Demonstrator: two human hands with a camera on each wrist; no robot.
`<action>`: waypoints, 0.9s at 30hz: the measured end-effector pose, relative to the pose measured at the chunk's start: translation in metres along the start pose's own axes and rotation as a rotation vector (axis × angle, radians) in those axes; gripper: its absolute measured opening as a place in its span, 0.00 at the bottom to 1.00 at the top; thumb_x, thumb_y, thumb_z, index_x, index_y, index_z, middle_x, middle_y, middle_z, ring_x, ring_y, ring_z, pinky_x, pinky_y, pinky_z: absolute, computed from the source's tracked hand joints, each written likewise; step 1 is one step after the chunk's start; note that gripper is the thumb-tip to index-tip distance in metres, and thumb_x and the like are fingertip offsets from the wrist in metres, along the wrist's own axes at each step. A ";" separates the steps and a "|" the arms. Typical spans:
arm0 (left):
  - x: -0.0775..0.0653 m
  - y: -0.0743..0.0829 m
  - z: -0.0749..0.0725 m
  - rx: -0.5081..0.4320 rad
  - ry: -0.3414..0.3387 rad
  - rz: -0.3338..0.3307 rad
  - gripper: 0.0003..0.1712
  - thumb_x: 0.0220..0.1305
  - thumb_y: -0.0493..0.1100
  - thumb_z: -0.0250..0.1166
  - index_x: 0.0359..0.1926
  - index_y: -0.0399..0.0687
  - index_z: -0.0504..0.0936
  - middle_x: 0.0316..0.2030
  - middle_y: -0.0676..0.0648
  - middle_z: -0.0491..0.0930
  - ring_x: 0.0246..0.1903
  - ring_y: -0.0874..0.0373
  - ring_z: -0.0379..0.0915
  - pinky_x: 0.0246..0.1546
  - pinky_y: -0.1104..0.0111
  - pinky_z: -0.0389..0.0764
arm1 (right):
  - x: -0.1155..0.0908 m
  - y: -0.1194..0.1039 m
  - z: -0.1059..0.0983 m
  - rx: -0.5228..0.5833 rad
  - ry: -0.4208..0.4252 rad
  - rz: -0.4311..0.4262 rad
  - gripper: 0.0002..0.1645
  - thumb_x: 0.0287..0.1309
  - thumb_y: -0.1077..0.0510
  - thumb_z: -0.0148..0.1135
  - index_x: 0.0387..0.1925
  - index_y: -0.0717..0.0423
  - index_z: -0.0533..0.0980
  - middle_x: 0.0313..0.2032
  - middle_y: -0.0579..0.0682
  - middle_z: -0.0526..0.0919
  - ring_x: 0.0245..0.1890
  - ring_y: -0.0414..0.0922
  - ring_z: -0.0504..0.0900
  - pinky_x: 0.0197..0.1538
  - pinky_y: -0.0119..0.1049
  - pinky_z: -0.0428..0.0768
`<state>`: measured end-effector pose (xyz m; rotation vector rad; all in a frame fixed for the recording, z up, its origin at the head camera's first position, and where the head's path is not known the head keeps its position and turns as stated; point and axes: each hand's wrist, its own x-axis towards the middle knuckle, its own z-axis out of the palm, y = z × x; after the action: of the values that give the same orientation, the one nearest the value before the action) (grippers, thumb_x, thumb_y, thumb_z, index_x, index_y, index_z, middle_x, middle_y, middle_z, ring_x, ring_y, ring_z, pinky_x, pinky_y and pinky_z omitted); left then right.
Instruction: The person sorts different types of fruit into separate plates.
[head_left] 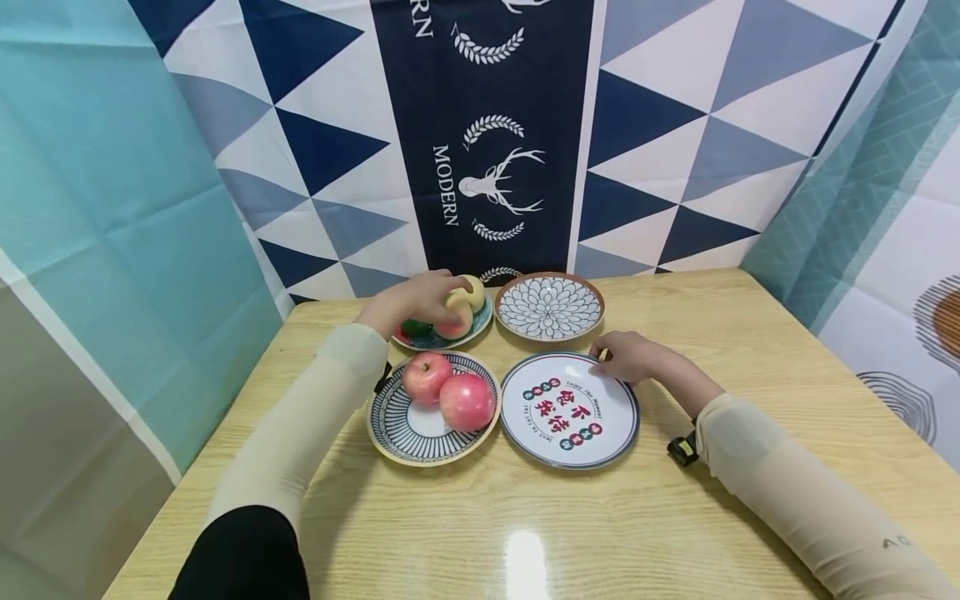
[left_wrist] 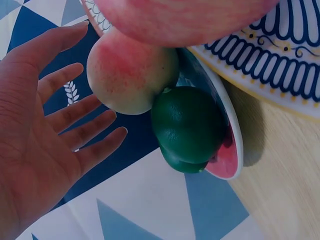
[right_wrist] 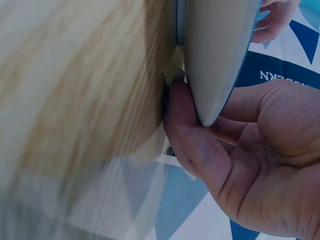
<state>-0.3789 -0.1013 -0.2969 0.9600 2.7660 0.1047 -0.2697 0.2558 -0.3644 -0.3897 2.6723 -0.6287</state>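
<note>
My left hand [head_left: 420,298] reaches over the oval fruit plate [head_left: 480,323] at the back left. In the left wrist view that hand [left_wrist: 55,120] has its fingers spread, close beside a red-and-cream peach [left_wrist: 131,72], with nothing gripped. Dark green fruit [left_wrist: 187,125], perhaps limes, lies by the peach. A yellowish fruit [head_left: 474,292] sits behind, partly covered by the hand. My right hand [head_left: 630,357] pinches the right rim of a white plate [head_left: 570,408] with red lettering. From the right wrist view, fingers [right_wrist: 187,125] are under that rim and the thumb is over it.
Two red apples [head_left: 467,402] lie in a blue-striped bowl [head_left: 397,446] left of the white plate. Behind it stands a brown-rimmed dish [head_left: 549,308] with a petal pattern. A patterned cloth [head_left: 495,125] hangs behind the wooden table [head_left: 420,533].
</note>
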 end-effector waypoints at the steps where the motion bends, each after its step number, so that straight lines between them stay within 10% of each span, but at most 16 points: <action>1: 0.001 0.001 0.001 -0.007 -0.004 -0.009 0.37 0.69 0.54 0.70 0.75 0.56 0.71 0.69 0.40 0.69 0.62 0.46 0.68 0.68 0.50 0.71 | 0.000 0.000 0.000 0.001 -0.001 0.001 0.13 0.75 0.58 0.63 0.52 0.63 0.79 0.44 0.60 0.82 0.34 0.47 0.82 0.30 0.37 0.83; 27: 0.020 0.002 0.015 0.044 -0.060 -0.078 0.38 0.58 0.50 0.79 0.70 0.61 0.78 0.67 0.39 0.62 0.58 0.42 0.67 0.61 0.50 0.75 | 0.000 -0.001 -0.001 0.041 -0.012 0.019 0.12 0.75 0.58 0.62 0.51 0.62 0.78 0.45 0.61 0.81 0.37 0.49 0.82 0.32 0.38 0.85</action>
<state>-0.3895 -0.0871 -0.3148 0.8504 2.7565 0.0027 -0.2698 0.2555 -0.3633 -0.3560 2.6443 -0.6718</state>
